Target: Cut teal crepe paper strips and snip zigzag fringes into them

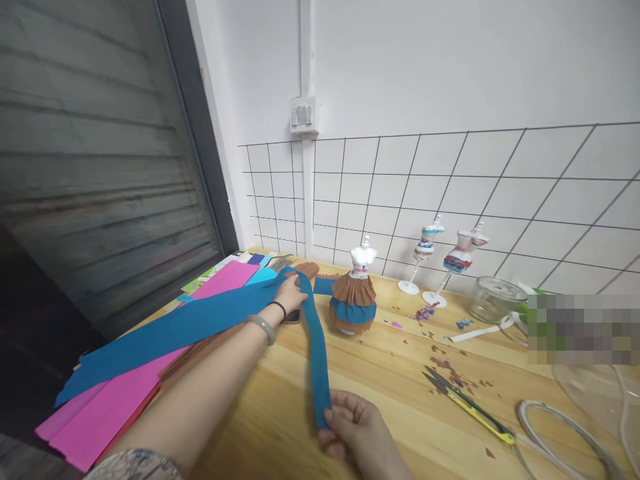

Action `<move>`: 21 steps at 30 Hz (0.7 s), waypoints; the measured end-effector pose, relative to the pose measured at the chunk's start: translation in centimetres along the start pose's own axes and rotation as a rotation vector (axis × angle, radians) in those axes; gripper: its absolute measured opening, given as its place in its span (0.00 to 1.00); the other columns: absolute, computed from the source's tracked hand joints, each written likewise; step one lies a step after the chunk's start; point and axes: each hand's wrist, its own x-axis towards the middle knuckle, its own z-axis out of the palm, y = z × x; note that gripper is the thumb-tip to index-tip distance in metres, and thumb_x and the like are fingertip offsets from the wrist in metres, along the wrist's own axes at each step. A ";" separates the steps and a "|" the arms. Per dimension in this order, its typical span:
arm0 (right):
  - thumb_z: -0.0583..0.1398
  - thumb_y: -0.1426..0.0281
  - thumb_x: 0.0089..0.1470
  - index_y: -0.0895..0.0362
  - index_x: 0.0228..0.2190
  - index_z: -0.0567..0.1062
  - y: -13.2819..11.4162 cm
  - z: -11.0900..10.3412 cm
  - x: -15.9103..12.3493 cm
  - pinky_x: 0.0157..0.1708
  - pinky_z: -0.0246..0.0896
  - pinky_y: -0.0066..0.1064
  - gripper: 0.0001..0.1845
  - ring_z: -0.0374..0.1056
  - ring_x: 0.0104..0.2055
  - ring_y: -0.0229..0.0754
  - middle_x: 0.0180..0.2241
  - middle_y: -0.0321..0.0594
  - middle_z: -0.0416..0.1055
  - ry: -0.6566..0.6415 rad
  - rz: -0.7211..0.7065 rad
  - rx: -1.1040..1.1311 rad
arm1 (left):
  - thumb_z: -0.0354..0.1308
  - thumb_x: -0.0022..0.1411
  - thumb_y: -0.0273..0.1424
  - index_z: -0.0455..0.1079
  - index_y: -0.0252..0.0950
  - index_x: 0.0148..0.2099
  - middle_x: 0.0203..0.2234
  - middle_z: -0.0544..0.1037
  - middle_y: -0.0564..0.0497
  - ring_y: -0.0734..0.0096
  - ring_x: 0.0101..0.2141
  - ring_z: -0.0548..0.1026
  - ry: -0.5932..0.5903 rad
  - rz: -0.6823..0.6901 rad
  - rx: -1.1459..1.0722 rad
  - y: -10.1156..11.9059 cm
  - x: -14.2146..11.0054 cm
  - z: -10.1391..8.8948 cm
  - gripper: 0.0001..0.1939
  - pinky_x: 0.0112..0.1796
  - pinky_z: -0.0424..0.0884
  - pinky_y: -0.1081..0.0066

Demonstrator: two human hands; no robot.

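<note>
A long blue paper strip [315, 347] runs between my two hands over the wooden table. At its lower end, my right hand [355, 423] pinches it between thumb and fingers. My left hand [293, 293], with a bangle and dark band at the wrist, has its fingers closed at the strip's far end, beside a wide blue sheet [180, 327]. That sheet lies over pink paper [125, 420]. Right of the strip stands a small white dress form [363, 260] wearing a pleated brown layer [354, 291] above a blue band [353, 311]. A dark phone-like object is partly hidden behind my left wrist.
Yellow-handled scissors [470, 407] lie half apart at right, near brown paper scraps [450, 373]. Two more dress forms [423, 253] stand by the wire grid, left of a glass jar [495, 300]. A white cable [555, 413] coils at the lower right.
</note>
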 end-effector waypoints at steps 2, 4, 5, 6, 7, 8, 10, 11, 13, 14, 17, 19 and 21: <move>0.71 0.60 0.24 0.61 0.28 0.73 -0.1 0.1 0.4 0.15 0.56 0.21 0.27 0.68 0.18 0.35 0.18 0.35 0.71 0.008 0.004 0.020 | 0.51 0.60 0.32 0.63 0.34 0.48 0.42 0.70 0.47 0.69 0.36 0.71 -0.069 -0.031 0.020 -0.6 -1.1 -0.3 0.14 0.36 0.70 0.64; 0.71 0.59 0.24 0.61 0.29 0.73 -0.3 0.0 0.5 0.16 0.57 0.21 0.28 0.67 0.19 0.34 0.18 0.34 0.70 0.000 0.013 0.038 | 0.54 0.58 0.32 0.62 0.34 0.49 0.39 0.71 0.48 0.72 0.31 0.72 -0.121 -0.079 0.030 -1.4 -3.1 -0.6 0.16 0.32 0.70 0.68; 0.71 0.59 0.25 0.61 0.30 0.72 -0.4 0.0 0.4 0.17 0.58 0.21 0.28 0.67 0.19 0.34 0.18 0.33 0.70 -0.006 0.018 0.043 | 0.56 0.56 0.32 0.62 0.33 0.48 0.35 0.73 0.47 0.74 0.27 0.72 -0.153 -0.115 0.031 -1.8 -4.4 -0.8 0.18 0.29 0.70 0.71; 0.70 0.60 0.26 0.61 0.31 0.72 -0.6 0.0 0.4 0.18 0.58 0.21 0.27 0.67 0.20 0.33 0.19 0.33 0.70 -0.013 0.023 0.043 | 0.56 0.55 0.35 0.62 0.32 0.48 0.32 0.73 0.48 0.75 0.24 0.72 -0.192 -0.154 0.027 -2.1 -5.9 -0.9 0.19 0.26 0.69 0.72; 0.70 0.60 0.28 0.61 0.31 0.72 -0.9 0.0 0.3 0.18 0.58 0.20 0.27 0.66 0.20 0.32 0.20 0.33 0.70 -0.022 0.027 0.038 | 0.55 0.56 0.38 0.62 0.32 0.46 0.29 0.74 0.48 0.74 0.21 0.72 -0.247 -0.204 0.018 -2.4 -7.5 -1.0 0.19 0.23 0.68 0.72; 0.69 0.60 0.30 0.61 0.32 0.72 -1.1 0.0 0.2 0.19 0.57 0.20 0.26 0.66 0.20 0.31 0.20 0.33 0.70 -0.032 0.030 0.026 | 0.54 0.56 0.41 0.63 0.31 0.44 0.27 0.74 0.47 0.73 0.20 0.72 -0.312 -0.250 0.002 -2.6 -9.1 -1.1 0.20 0.22 0.68 0.72; 0.67 0.60 0.35 0.61 0.34 0.72 -1.6 0.3 0.0 0.19 0.57 0.20 0.24 0.64 0.19 0.29 0.22 0.34 0.70 -0.052 0.020 -0.019 | 0.53 0.53 0.46 0.67 0.29 0.38 0.24 0.75 0.44 0.68 0.21 0.74 -0.466 -0.348 -0.025 -2.9 -12.2 -1.3 0.23 0.23 0.69 0.70; 0.66 0.60 0.37 0.61 0.34 0.73 -1.7 0.4 0.0 0.19 0.57 0.20 0.23 0.64 0.19 0.29 0.22 0.35 0.70 -0.061 0.007 -0.055 | 0.50 0.54 0.49 0.69 0.29 0.36 0.24 0.76 0.43 0.67 0.23 0.75 -0.560 -0.385 -0.066 -3.0 -13.5 -1.3 0.25 0.25 0.69 0.70; 0.63 0.60 0.40 0.62 0.35 0.73 -1.8 0.8 0.2 0.19 0.57 0.21 0.21 0.63 0.18 0.30 0.21 0.35 0.69 -0.062 -0.032 -0.158 | 0.48 0.56 0.48 0.71 0.29 0.35 0.26 0.76 0.43 0.69 0.26 0.75 -0.752 -0.467 -0.300 -3.2 -15.3 -1.4 0.25 0.30 0.70 0.71; 0.62 0.61 0.41 0.63 0.34 0.73 -1.8 0.9 0.3 0.19 0.57 0.22 0.21 0.62 0.17 0.31 0.19 0.35 0.68 -0.054 -0.055 -0.228 | 0.50 0.56 0.46 0.71 0.28 0.34 0.26 0.76 0.43 0.70 0.26 0.75 -0.785 -0.476 -0.370 -3.4 -15.9 -1.3 0.23 0.31 0.70 0.71; 0.57 0.63 0.45 0.64 0.31 0.74 -2.2 0.5 0.4 0.17 0.58 0.24 0.17 0.62 0.16 0.34 0.15 0.34 0.67 -0.010 -0.146 -0.496 | 0.57 0.54 0.35 0.71 0.28 0.33 0.27 0.77 0.42 0.69 0.27 0.76 -0.738 -0.497 -0.454 -3.7 -16.1 -0.8 0.13 0.34 0.70 0.71; 0.55 0.65 0.48 0.62 0.31 0.75 -3.2 -0.8 0.0 0.22 0.61 0.27 0.14 0.66 0.21 0.38 0.19 0.37 0.71 0.036 -0.248 -0.709 | 0.58 0.53 0.32 0.70 0.28 0.33 0.30 0.78 0.41 0.68 0.29 0.76 -0.648 -0.506 -0.448 -3.8 -15.5 -0.4 0.10 0.32 0.71 0.71; 0.53 0.68 0.50 0.58 0.33 0.75 -4.9 -3.1 -0.9 0.34 0.61 0.31 0.12 0.69 0.33 0.43 0.28 0.41 0.74 0.121 -0.375 -0.941 | 0.58 0.52 0.31 0.69 0.29 0.32 0.32 0.78 0.41 0.68 0.30 0.76 -0.561 -0.492 -0.434 -3.7 -14.6 0.0 0.08 0.29 0.71 0.73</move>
